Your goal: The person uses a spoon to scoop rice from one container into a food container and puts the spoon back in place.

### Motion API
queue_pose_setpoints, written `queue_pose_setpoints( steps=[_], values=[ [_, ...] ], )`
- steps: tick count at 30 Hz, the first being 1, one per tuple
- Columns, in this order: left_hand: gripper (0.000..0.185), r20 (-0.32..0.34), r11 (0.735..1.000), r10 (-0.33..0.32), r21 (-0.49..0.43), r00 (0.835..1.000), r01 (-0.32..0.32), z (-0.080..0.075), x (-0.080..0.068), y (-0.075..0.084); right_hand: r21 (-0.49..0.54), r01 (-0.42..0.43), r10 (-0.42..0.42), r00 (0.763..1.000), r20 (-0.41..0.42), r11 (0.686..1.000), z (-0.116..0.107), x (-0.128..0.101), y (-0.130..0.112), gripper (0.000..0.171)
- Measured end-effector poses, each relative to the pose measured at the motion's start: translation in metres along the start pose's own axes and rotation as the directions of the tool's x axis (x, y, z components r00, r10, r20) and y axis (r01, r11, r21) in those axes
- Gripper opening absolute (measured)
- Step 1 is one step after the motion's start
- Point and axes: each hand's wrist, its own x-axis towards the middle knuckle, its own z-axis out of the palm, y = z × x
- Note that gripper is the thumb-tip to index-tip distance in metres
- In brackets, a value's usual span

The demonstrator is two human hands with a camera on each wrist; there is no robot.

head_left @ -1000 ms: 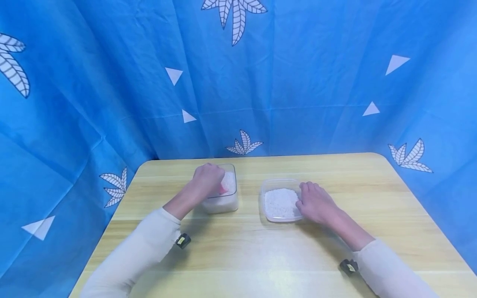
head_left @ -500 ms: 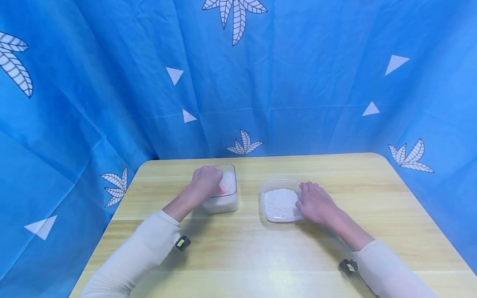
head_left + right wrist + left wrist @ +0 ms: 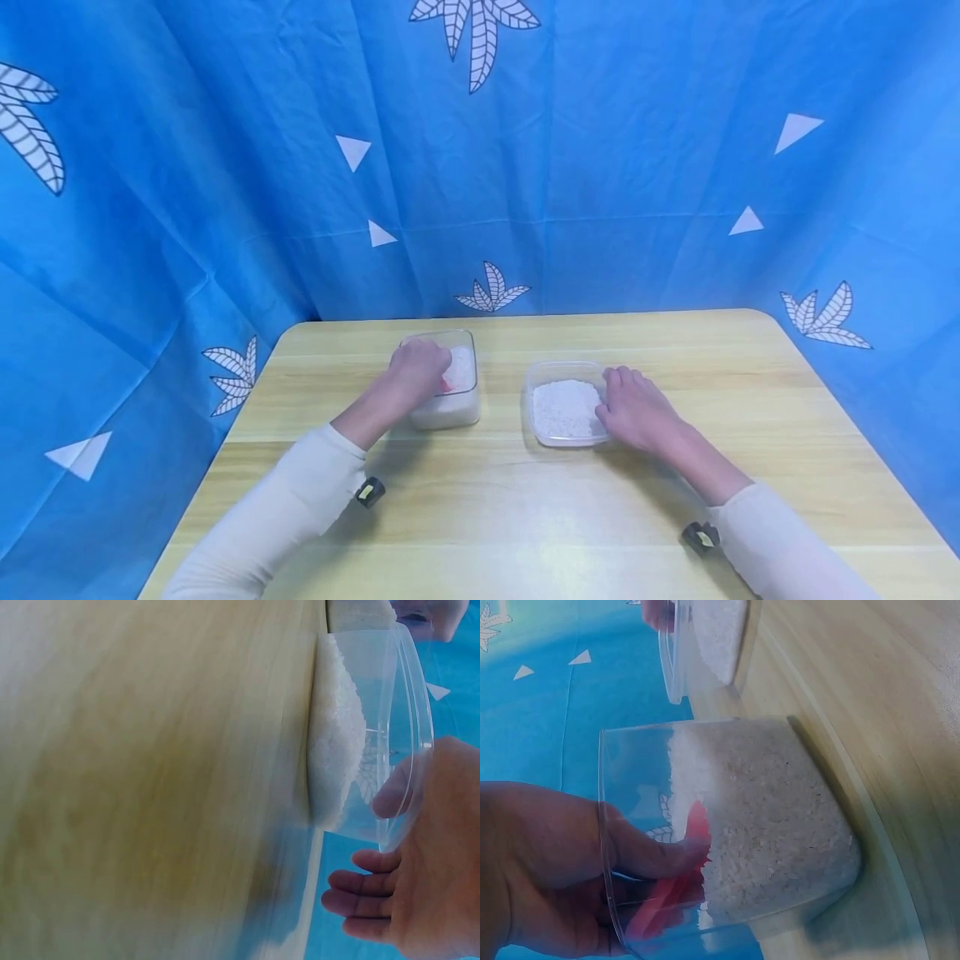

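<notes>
My left hand (image 3: pixel 416 371) reaches into a clear square container (image 3: pixel 810 900) of white rice (image 3: pixel 757 817). Thumb and fingers pinch a red scoop (image 3: pixel 664 900), its tip at the surface of the rice; its full shape is partly hidden. To the right stands a lower clear plastic box (image 3: pixel 558 442) with a white heap of rice (image 3: pixel 334 739) inside. My right hand (image 3: pixel 637 408) grips this box at its right rim, the thumb inside the wall and the other fingers outside, as the right wrist view shows.
Both containers stand on a light wooden table (image 3: pixel 487 517), apart from each other with a gap between them. A blue curtain (image 3: pixel 622 167) with white leaf prints hangs behind the table. A small black device (image 3: pixel 369 492) sits below the left sleeve.
My left hand has sunk slightly and shifted a little within the container, moving the red scoop with it. The right hand and its box stay in place.
</notes>
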Motion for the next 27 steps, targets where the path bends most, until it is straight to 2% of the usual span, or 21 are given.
queue_pose_setpoints(
  steps=[9, 19, 27],
  values=[
    [0.005, -0.037, 0.997, -0.062, -0.044, 0.997, 0.061, 0.006, -0.002, -0.003, -0.003, 0.001, -0.001, 1.0, 0.002, 1.0, -0.002, -0.001, -0.001, 0.059],
    [0.011, -0.168, 0.996, -0.066, -0.072, 0.984, 0.055, 0.005, -0.011, -0.005, -0.008, -0.003, 0.003, 1.0, 0.001, 1.0, -0.002, -0.002, -0.001, 0.058],
    [0.016, -0.265, 0.998, -0.058, -0.045, 0.963, 0.048, 0.006, -0.019, -0.005, -0.005, 0.005, -0.005, 1.0, 0.001, 1.0, -0.003, -0.002, -0.001, 0.058]
  ],
)
